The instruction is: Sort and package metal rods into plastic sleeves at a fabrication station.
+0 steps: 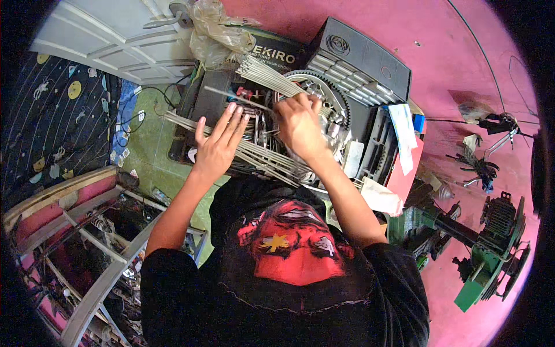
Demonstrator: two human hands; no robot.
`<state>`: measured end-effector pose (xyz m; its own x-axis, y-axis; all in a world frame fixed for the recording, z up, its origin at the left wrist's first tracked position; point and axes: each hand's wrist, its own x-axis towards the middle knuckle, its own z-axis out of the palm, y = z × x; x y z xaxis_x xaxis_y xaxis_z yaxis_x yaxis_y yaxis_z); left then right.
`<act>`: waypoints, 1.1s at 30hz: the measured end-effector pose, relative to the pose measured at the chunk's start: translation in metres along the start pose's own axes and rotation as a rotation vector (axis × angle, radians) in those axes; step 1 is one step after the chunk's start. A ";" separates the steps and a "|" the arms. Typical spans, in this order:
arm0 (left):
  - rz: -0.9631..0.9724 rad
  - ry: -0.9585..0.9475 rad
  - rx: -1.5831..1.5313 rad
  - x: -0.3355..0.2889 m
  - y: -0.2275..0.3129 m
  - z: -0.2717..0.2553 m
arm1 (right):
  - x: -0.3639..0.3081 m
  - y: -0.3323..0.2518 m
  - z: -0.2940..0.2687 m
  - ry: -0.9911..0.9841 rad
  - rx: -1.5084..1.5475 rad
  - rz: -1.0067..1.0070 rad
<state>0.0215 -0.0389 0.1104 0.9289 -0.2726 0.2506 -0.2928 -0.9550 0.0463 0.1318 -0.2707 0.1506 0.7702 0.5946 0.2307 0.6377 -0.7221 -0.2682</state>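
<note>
My right hand [300, 124] is closed around one end of a thin pale rod [231, 96], which looks like a welding rod and is smeared by motion. The rod points left across a black open tool case [199, 99]. Just beyond that hand, a bundle of similar rods [267, 75] slants over the case. My left hand [217, 146] is flat with its fingers stretched out, over or beside a second spread of long rods [269, 157] along the near side. Whether its palm touches them cannot be seen. Small metal tools [263, 121] lie between my hands.
A toothed ring [340, 92] surrounds sockets at the case's right. Behind stands a grey slotted case part [364, 63]; a crumpled plastic bag [217, 37] sits at far left. A metal frame [104, 254] fills the lower left. Pliers [483, 168] and green machinery [480, 260] are at right.
</note>
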 end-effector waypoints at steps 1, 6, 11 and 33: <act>0.004 0.002 0.004 0.002 0.001 -0.001 | -0.002 -0.006 0.001 -0.001 0.000 0.000; 0.015 0.030 0.026 0.013 0.011 0.003 | -0.011 -0.032 -0.010 -0.088 0.155 -0.024; 0.049 0.038 0.050 0.017 0.021 0.012 | -0.024 -0.039 -0.007 -0.086 0.298 0.024; 0.196 0.010 -0.129 0.061 0.099 0.012 | -0.102 -0.016 -0.044 -0.277 -0.118 0.175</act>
<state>0.0519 -0.1511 0.1190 0.8494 -0.4495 0.2765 -0.4943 -0.8612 0.1187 0.0433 -0.3354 0.1726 0.8508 0.5200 -0.0758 0.5031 -0.8477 -0.1678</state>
